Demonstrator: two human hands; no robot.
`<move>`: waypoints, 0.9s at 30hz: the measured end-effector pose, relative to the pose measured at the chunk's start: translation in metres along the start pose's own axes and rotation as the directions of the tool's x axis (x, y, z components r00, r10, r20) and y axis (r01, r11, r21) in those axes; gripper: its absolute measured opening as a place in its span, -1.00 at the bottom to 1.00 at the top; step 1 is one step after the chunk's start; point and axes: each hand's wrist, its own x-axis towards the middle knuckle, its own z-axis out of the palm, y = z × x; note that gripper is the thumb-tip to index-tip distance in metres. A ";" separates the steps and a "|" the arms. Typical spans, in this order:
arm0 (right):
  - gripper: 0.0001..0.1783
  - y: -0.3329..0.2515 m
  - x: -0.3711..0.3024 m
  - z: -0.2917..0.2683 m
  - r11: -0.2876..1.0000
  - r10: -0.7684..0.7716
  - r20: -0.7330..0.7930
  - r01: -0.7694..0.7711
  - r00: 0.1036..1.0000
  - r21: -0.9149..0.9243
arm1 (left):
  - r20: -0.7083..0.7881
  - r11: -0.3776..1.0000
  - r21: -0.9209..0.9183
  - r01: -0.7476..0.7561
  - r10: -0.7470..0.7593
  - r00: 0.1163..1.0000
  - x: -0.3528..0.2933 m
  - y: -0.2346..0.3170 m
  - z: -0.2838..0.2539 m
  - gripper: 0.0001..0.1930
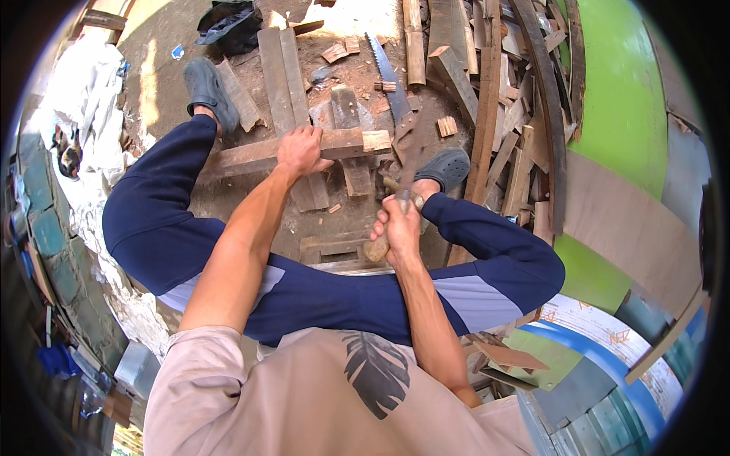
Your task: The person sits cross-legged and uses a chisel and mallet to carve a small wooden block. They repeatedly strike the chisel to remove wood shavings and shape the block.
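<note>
My left hand (302, 150) is closed over a squared wooden beam (247, 157), a little short of its pale, freshly cut end. Another board (356, 176) lies beneath the beam near that end. In my right hand (401, 228) is a machete (411, 156), gripped round its wooden handle. Its rusty blade points away from me, blurred, just right of the beam's cut end and apart from it. Past the blade, a handsaw (388, 80) with a blue blade lies on the ground, and a small cut block (447, 126) rests to its right.
Long planks (277, 80) stretch away beyond the beam. Scrap wood (517, 144) is heaped on the right beside a green panel (620, 83). A black bag (230, 26) lies at the far left, and a white sheet (87, 106) with a cat (68, 150) on it at the left.
</note>
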 end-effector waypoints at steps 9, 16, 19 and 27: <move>-0.85 -0.015 0.008 -0.002 0.975 -0.090 -0.022 0.092 0.996 0.201 | 0.017 1.000 -0.006 0.022 -0.021 1.000 -0.001 0.001 -0.002 -0.26; -0.87 -0.016 0.011 -0.005 0.971 0.202 0.108 -0.213 0.973 0.108 | 0.000 1.000 -0.014 0.013 -0.013 1.000 0.001 -0.001 0.001 -0.28; -0.88 -0.024 0.009 -0.005 0.970 -0.049 -0.012 0.050 0.999 0.237 | -0.045 1.000 -0.007 -0.012 0.011 0.999 0.000 -0.003 0.004 -0.26; -0.89 -0.011 0.008 0.007 0.966 0.196 0.096 -0.209 0.976 0.152 | 0.002 1.000 -0.009 0.013 -0.013 1.000 0.002 0.000 -0.001 -0.27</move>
